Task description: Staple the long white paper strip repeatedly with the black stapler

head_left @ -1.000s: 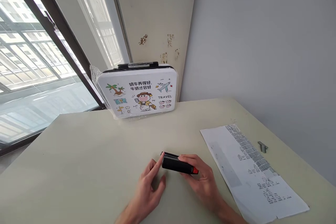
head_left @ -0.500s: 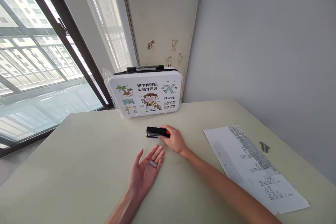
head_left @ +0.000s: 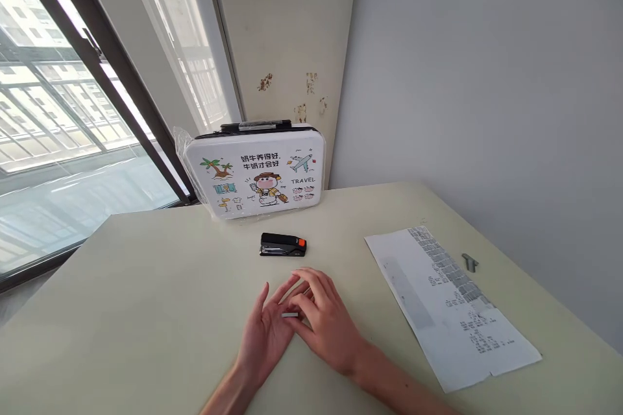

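My left hand (head_left: 267, 336) lies palm up above the table with its fingers stretched out. Over its palm, a small grey strip of staples (head_left: 289, 315) is seen edge-on. My right hand (head_left: 327, 321) reaches across the left fingers, and its thumb and fingers pinch the strip's right end. Beyond both hands, a black stapler (head_left: 283, 245) with an orange patch stands closed on the table, touched by neither hand.
A white case with cartoon prints (head_left: 257, 175), partly in clear plastic, stands at the back of the table (head_left: 146, 311). A printed paper sheet (head_left: 413, 292) lies to the right. Past it are more grey staple strips (head_left: 470, 262). A window (head_left: 63, 110) is at left.
My right hand has let go of the stapler and come back to my left palm, taking hold of the staple strip there. The strip has turned edge-on. The view has shifted slightly.
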Motion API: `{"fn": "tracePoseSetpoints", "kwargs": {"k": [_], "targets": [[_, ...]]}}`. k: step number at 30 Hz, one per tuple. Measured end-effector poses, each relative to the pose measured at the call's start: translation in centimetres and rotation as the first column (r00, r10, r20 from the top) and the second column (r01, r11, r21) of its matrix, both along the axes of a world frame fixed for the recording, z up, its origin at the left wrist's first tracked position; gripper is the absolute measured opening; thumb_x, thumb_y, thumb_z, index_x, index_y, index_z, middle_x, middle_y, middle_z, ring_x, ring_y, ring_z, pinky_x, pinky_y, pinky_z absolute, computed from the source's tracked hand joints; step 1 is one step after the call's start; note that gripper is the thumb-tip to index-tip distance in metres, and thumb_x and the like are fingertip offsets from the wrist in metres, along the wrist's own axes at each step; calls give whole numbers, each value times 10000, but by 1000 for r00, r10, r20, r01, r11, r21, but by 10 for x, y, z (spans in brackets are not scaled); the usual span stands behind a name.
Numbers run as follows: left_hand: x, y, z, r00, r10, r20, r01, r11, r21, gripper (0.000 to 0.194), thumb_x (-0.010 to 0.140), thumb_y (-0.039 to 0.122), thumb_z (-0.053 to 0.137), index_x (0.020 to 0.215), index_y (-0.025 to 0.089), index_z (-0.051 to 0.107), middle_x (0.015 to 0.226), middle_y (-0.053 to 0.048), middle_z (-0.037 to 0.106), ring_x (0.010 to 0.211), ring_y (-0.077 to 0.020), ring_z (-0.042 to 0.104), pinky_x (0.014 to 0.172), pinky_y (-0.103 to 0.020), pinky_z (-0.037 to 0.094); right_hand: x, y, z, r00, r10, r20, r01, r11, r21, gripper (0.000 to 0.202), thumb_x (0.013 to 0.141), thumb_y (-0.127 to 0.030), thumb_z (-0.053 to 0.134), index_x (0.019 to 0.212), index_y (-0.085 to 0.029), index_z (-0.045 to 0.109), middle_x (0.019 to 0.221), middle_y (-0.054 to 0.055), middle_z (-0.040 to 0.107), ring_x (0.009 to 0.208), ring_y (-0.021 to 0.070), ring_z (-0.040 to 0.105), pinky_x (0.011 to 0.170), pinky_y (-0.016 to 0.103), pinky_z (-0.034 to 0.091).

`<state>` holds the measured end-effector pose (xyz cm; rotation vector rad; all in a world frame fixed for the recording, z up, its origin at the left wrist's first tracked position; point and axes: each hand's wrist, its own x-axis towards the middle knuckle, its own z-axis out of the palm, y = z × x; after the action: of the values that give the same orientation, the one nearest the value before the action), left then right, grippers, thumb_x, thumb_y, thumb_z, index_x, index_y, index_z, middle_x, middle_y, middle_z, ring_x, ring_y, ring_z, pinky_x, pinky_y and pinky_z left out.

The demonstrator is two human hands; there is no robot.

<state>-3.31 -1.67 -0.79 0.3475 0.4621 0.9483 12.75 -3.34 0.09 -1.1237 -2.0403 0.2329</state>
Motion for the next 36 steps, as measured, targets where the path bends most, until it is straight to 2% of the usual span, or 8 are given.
{"fn": "tracePoseSetpoints", "kwargs": {"k": [3, 7, 13, 18, 24, 28, 31, 36], "targets": [[3, 0, -1, 997, -71, -16, 72, 995, 75, 570, 1055, 548, 481, 1373, 125, 692, 1521, -162, 583, 1479, -362, 452, 1239, -496, 300, 23, -4, 2, 1000, -24, -1, 24, 998, 51, 74, 981, -172, 662, 1010, -235, 688, 1382, 92, 634, 1344, 269, 550, 1094, 461, 515], [1, 5, -2, 991, -89, -99, 99, 990, 103, 530, 1043, 524, 511, 1306, 121, 734, 1503, -169, 597, 1457, -372, 471, 1217, -506, 330, 110, -3, -2, 959, -285, -14, 285, 959, 6, 117, 1039, -315, 588, 1031, -274, 697, 1336, 71, 659, 1246, 260, 621, 1031, 458, 536], [0, 10, 1, 978, -37, -204, 42, 999, 16, 412, 1031, 463, 568, 1167, 142, 786, 1284, -145, 729, 1188, -301, 659, 1036, -430, 485, 273, -16, -35, 635, -758, 149, 771, 635, -52, 392, 1007, -581, 468, 988, -258, 689, 1319, 101, 657, 1187, 334, 629, 838, 475, 567], [2, 10, 4, 976, -28, -214, 27, 1000, -6, 325, 990, 412, 652, 1093, 136, 789, 1121, -120, 748, 1042, -260, 684, 936, -380, 525, 331, -28, -60, 471, -846, 249, 879, 474, -52, 534, 971, -667, 377, 935, -233, 686, 1303, 148, 646, 1173, 380, 615, 827, 520, 552], [3, 10, 9, 970, -16, -241, 20, 1000, 14, 256, 954, 369, 699, 1049, 142, 773, 1028, -91, 693, 954, -229, 639, 880, -354, 522, 304, -34, -46, 484, -864, 142, 875, 475, -90, 534, 963, -680, 428, 1077, -230, 693, 1316, 160, 647, 1205, 388, 610, 851, 536, 563], [5, 7, 14, 913, 38, -405, 18, 991, 132, 223, 956, 381, 681, 907, 166, 715, 840, -41, 592, 722, -163, 513, 707, -292, 456, 232, -52, -23, 753, -658, -6, 642, 737, -211, 335, 1025, -531, 489, 1149, -271, 660, 1237, 105, 703, 1183, 301, 658, 997, 472, 540], [0, 4, 16, 762, 83, -642, 153, 941, 303, 425, 983, 510, 622, 716, 194, 524, 686, 27, 401, 599, -128, 301, 575, -267, 310, 171, -67, -10, 923, -367, -114, 290, 860, -420, 198, 1050, -430, 523, 1109, -300, 660, 1202, 53, 713, 1135, 233, 682, 996, 383, 552], [-26, 10, 13, 448, 195, -873, 478, 773, 418, 523, 983, 565, 542, 670, 223, 299, 656, 53, 248, 602, -128, 195, 552, -286, 186, 106, -77, -8, 941, -161, -298, -24, 845, -534, 169, 1064, -323, 505, 1003, -269, 654, 987, 20, 715, 857, 174, 680, 767, 283, 565]]}}
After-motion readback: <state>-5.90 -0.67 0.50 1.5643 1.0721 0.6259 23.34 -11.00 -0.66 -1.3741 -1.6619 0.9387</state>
